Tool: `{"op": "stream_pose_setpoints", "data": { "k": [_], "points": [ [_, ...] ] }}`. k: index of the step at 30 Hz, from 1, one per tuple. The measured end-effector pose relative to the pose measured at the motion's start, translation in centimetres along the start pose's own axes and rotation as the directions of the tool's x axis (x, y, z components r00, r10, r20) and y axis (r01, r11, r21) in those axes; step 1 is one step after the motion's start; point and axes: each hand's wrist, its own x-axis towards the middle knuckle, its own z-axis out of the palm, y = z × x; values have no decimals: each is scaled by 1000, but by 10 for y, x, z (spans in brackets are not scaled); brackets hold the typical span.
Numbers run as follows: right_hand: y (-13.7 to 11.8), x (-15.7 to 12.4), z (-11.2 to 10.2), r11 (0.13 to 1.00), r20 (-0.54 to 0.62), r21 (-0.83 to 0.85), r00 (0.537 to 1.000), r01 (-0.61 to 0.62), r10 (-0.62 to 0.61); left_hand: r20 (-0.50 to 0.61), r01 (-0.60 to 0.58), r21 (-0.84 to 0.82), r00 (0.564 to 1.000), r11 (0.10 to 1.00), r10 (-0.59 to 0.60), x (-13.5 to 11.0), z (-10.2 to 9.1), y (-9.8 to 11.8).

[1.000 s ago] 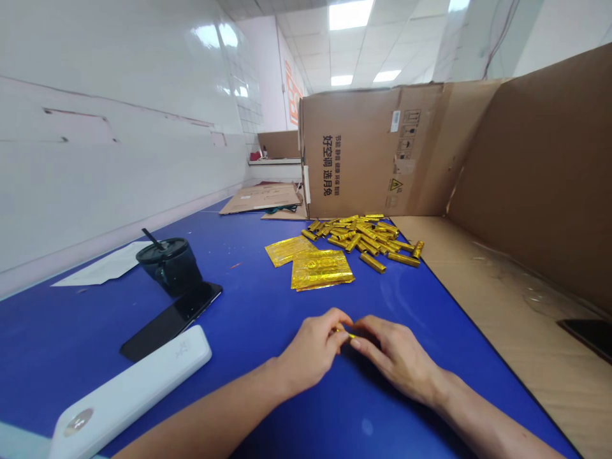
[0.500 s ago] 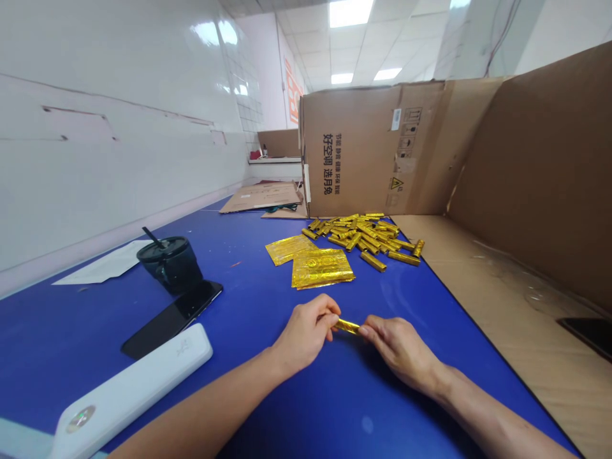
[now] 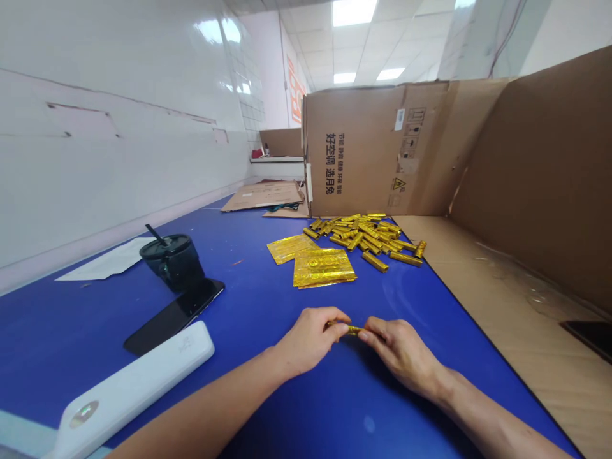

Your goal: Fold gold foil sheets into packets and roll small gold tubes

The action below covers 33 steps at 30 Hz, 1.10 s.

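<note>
The fingers of the left hand and right hand pinch a gold foil tube between them at lower centre, over the blue tabletop; the carton reads 好空调 选月兔.

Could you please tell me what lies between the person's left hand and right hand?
In the head view, a small gold foil tube lies there, one end held by the left hand and the other by the right hand.

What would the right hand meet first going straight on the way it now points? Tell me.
The gold foil tube comes first: the right hand already touches it with its fingertips. Directly beyond the tube is the left hand, which holds its other end.
</note>
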Motion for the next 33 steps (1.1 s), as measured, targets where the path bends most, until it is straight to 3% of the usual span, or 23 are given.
{"op": "stream_pose_setpoints", "data": {
  "k": [5, 11, 18, 21, 25, 29, 33],
  "points": [
    [-8, -1, -2, 999, 16, 41, 1000, 23, -23, -17, -128, 181, 991, 975, 133, -5, 3, 10],
    [-11, 0, -2, 995, 40, 78, 997, 56, -60, -4, -188, 189, 981, 964, 192, -7, 5, 10],
    [-3, 2, -8, 997, -8, 72, 1000, 0, 1, -102, -104, 149, 988, 983, 120, -1, -6, 7],
    [0, 0, -5, 1000, -37, 11, 999, 10, -9, -76, 21, -49, 997, 999, -25, 1, -4, 4],
    [4, -1, -1, 997, -117, -78, 992, 29, -38, 32, 203, -272, 979, 941, -202, 6, -3, -3],
    [-1, -1, -5, 999, -112, -7, 993, 42, -43, 11, 212, -320, 975, 923, -220, 8, -1, -6],
    [-12, -1, -5, 992, -14, 124, 999, 35, -34, -20, 150, -281, 987, 948, -162, 2, 9, -2]
  ]
}}
